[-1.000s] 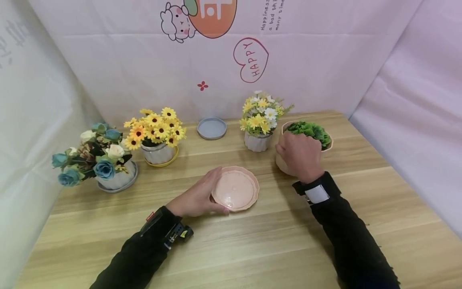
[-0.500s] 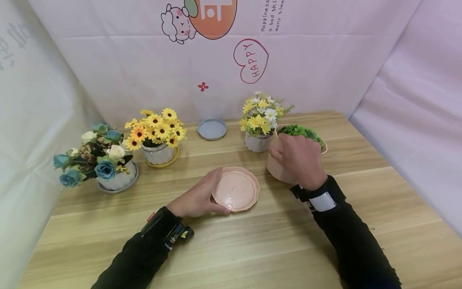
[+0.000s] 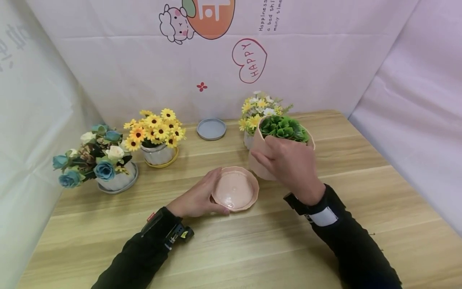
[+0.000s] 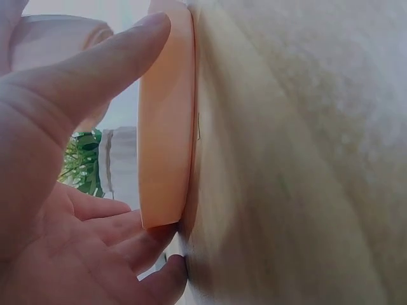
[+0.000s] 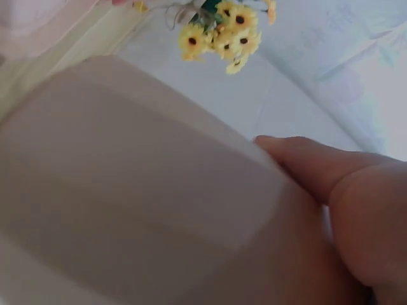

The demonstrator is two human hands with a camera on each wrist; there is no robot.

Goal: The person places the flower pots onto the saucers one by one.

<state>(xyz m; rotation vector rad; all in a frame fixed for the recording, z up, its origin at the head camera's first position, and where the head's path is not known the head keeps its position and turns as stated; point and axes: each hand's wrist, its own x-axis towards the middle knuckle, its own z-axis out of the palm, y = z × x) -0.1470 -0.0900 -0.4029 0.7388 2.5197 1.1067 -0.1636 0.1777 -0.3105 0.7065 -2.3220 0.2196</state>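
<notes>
Apparently placing: right hand point(image 3: 293, 163) grasps pot point(image 3: 262, 170) behind-right of pink saucer point(image 3: 236, 188), which left hand point(image 3: 199, 196) grasps; next likely needs aligning, lowering

Rose pot point(image 3: 116, 180) set on left saucer point(image 3: 135, 173); sunflower pot point(image 3: 159, 155), to its right, on second saucer point(image 3: 174, 159). Back dish point(image 3: 211, 129) placed between sunflower pot and daisy pot point(image 3: 248, 140), latter partly hidden behind leafy pot point(image 3: 260, 158). Front dish point(image 3: 235, 188) placed before leafy pot, leftward.

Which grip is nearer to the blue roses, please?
Left. In the head view, the left grip holds the pink saucer, to the lower right of the blue roses; the right grip, on the pot of green leaves, is much farther right.
</notes>
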